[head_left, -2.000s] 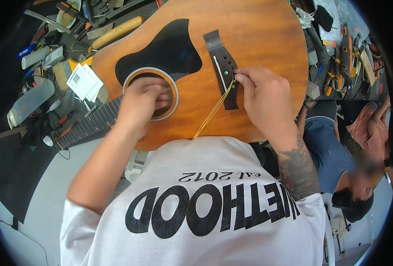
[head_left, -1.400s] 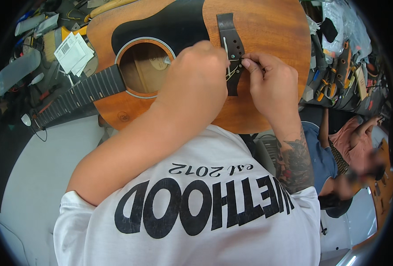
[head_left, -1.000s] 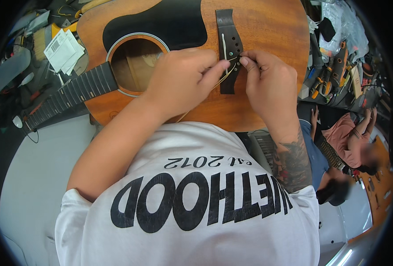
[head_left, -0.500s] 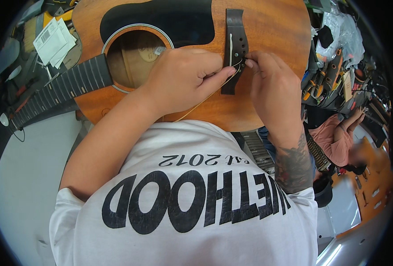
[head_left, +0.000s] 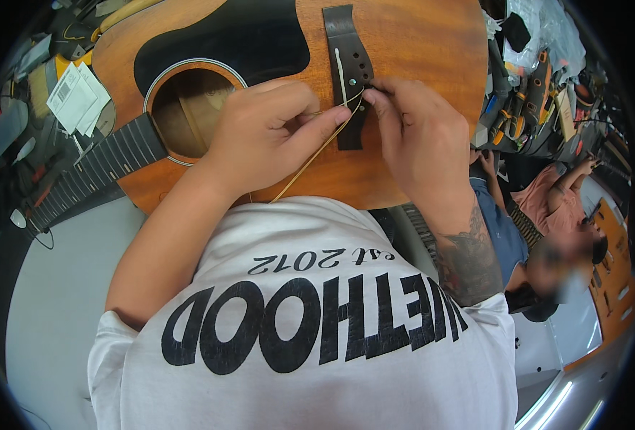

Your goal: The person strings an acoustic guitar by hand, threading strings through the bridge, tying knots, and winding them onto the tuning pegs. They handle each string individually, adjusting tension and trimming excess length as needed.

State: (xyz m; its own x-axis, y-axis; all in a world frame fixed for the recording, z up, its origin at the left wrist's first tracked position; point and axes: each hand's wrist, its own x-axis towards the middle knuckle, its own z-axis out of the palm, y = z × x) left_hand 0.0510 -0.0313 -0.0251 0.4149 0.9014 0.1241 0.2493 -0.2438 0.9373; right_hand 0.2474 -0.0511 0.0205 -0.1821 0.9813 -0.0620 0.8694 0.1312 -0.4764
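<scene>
An acoustic guitar (head_left: 396,43) with a brown wooden top lies in front of me, its neck (head_left: 110,147) pointing left. My left hand (head_left: 271,125) pinches a thin gold guitar string (head_left: 310,163) between thumb and curled fingers, beside the dark bridge (head_left: 342,43). The string runs up to the bridge and down toward my shirt. At the bridge's pin holes my right hand (head_left: 425,136) is closed, thumb and index finger together by the string's end. What lies between those fingertips is too small to make out. A pale saddle (head_left: 341,75) sits in the bridge.
Papers (head_left: 77,97) and tools lie beyond the neck on the left. Clear plastic bags (head_left: 547,32) and orange-and-black hand tools (head_left: 536,89) crowd the bench at right. Two people sit or stand at right, one in a pink top (head_left: 547,197), one in blue (head_left: 500,215).
The guitar and both hands appear farther left in the view. Both hands stay at the bridge with the string. More of the person in blue shows at right.
</scene>
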